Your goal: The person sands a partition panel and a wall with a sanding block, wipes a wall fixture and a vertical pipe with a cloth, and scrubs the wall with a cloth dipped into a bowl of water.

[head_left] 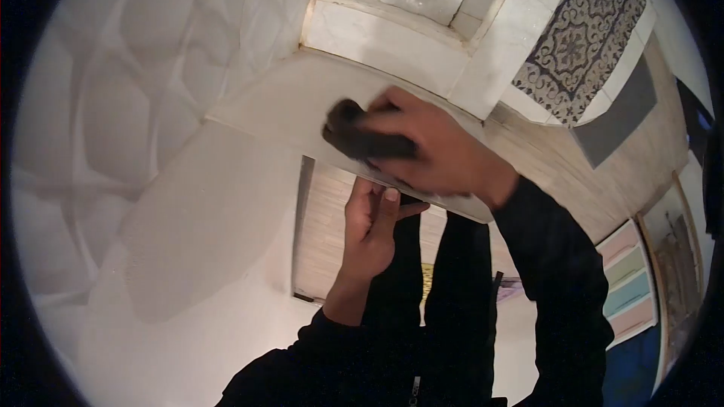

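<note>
My right hand [441, 143] is closed around a dark, rounded object [366, 136], smeared by motion, so I cannot tell its kind. Both are over a pale flat panel [279, 87], and whether the dark object touches its surface is unclear. Below them, the thumb of my left hand [369, 226] presses on the panel's near edge, with the fingers partly hidden beneath it. The left hand holds that edge between thumb and fingers.
A white wall with a raised wavy pattern [173, 38] rises at the left. White tiled ledges [388, 30] stand beyond the panel. Patterned tiles [581, 38] and a grey mat [618, 113] lie at upper right. Coloured drawer-like strips [630, 267] are at lower right.
</note>
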The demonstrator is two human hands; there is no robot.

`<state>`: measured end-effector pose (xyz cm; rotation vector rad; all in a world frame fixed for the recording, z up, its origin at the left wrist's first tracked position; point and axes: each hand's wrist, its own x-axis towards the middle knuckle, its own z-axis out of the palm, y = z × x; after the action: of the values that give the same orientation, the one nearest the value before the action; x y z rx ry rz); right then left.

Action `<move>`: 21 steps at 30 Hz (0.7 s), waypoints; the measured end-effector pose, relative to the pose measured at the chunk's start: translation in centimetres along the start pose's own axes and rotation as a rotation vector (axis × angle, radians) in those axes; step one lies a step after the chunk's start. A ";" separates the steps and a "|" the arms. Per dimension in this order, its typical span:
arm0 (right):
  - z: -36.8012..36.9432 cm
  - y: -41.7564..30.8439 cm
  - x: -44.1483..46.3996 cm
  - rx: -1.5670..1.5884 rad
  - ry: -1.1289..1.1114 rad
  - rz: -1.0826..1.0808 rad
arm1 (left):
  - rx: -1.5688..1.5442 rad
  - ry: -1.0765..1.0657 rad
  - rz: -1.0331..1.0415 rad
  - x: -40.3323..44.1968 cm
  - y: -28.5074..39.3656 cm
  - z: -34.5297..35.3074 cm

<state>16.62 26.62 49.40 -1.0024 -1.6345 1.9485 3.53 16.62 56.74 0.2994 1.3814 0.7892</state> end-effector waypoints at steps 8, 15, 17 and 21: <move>-3.6 4.3 -7.1 -0.316 -0.005 0.360 | 0.033 -0.023 0.029 0.0 0.0 0.0; 1.0 3.7 2.2 -0.171 0.065 0.088 | 0.034 -0.015 0.040 -0.1 0.0 0.2; 0.8 2.6 2.3 -0.062 0.058 -0.015 | 0.022 -0.050 0.050 0.0 -0.5 -0.4; -0.6 -0.2 -1.2 0.160 -0.042 -0.020 | -0.006 0.001 0.036 -0.1 0.0 0.0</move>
<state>17.88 26.24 49.84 -0.8858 -1.4768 2.0622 3.57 16.59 56.84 0.3202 1.3771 0.8234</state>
